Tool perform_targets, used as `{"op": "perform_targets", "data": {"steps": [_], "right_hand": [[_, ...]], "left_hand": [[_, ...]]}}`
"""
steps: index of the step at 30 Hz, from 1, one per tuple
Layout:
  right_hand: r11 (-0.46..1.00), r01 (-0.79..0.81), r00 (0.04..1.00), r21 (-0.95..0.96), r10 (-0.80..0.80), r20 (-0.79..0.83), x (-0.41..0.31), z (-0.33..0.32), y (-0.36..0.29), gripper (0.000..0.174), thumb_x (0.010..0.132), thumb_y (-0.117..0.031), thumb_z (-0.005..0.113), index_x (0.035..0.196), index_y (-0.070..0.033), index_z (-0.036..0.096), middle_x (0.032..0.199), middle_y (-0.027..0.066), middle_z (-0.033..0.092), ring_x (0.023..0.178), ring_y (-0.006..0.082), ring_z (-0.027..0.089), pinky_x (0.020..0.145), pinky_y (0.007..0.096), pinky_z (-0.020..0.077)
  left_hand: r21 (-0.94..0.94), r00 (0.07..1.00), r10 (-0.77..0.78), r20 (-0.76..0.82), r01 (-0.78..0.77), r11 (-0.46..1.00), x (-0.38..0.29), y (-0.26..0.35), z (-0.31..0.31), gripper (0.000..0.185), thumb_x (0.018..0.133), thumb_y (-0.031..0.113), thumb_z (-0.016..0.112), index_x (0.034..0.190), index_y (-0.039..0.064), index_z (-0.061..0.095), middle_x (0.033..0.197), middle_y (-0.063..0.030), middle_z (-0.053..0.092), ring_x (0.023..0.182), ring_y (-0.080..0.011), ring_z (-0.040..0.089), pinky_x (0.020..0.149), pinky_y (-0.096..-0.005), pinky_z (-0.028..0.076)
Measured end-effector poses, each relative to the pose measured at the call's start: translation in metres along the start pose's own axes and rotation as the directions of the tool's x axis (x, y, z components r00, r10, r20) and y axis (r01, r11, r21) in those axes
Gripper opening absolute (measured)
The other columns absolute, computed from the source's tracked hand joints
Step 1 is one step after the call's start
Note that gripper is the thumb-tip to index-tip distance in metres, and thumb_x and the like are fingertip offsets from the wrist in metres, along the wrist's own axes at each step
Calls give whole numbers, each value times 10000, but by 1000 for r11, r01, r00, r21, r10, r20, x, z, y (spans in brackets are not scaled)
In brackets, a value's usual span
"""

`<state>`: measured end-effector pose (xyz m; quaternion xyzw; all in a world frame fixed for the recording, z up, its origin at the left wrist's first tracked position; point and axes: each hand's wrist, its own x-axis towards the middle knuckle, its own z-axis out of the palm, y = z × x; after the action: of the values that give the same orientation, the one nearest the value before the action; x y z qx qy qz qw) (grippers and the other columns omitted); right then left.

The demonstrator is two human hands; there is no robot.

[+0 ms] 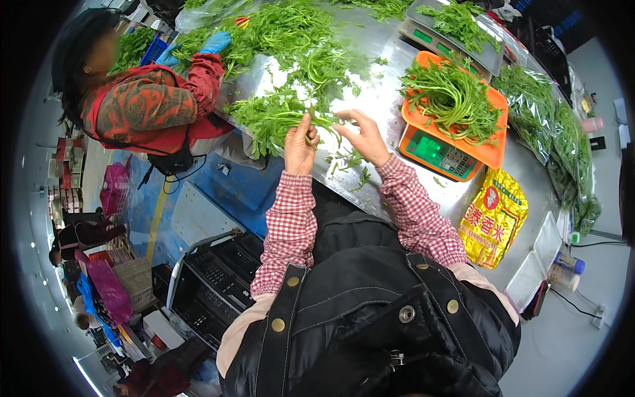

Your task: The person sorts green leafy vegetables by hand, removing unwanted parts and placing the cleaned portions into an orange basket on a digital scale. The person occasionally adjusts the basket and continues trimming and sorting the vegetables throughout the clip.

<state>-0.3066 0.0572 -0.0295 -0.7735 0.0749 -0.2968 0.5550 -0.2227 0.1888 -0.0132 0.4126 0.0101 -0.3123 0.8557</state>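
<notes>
My left hand (301, 144) grips a small bunch of leafy greens (270, 121), its leaves pointing left and its stems right. Close to those stems, my right hand (364, 136) has its thumb and fingers apart, with nothing plainly held between them. A loose heap of the same greens (287, 30) covers the metal table beyond my hands. On my right, more greens (454, 99) lie in the orange tray (497, 106) of a digital scale (436, 156) with a lit green display. Small torn leaves (364, 176) lie near the table's front edge.
A co-worker in blue gloves (216, 42) handles greens at left. A second scale (412, 32) with greens stands at the far right, near bagged greens (560, 134). A gold printed bag (496, 218) lies on the table (526, 186). Black crates (218, 283) stand on the floor at left.
</notes>
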Motion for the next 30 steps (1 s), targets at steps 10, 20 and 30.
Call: {"op": "perform_targets", "data": {"steps": [10,20,30], "right_hand": [[533,-335,890,777,450,76,11,-5,-2,168,834,-167,547,915,-20,555,750,22,589,670,94,550,614,209,446],[853,-440,861,280,313,401,4,-22,1,387,878,-346,441,1059,-22,550,996,55,584,950,149,525,794,275,428],[560,-674,707,481,303,639,-3,-5,-5,324,900,-280,388,969,-13,557,706,-3,480,657,107,517,656,270,483]], "left_hand": [[-213,998,-60,8,61,975,2,6,-4,221,831,221,574,919,25,522,635,20,447,529,-39,385,438,-168,320],[-527,972,-157,172,226,820,6,13,-11,204,864,204,514,982,37,508,668,-1,436,585,-80,400,489,-197,354],[-234,988,-65,138,96,967,4,14,-9,220,859,223,513,979,40,536,975,-103,568,959,-209,536,805,-314,480]]}}
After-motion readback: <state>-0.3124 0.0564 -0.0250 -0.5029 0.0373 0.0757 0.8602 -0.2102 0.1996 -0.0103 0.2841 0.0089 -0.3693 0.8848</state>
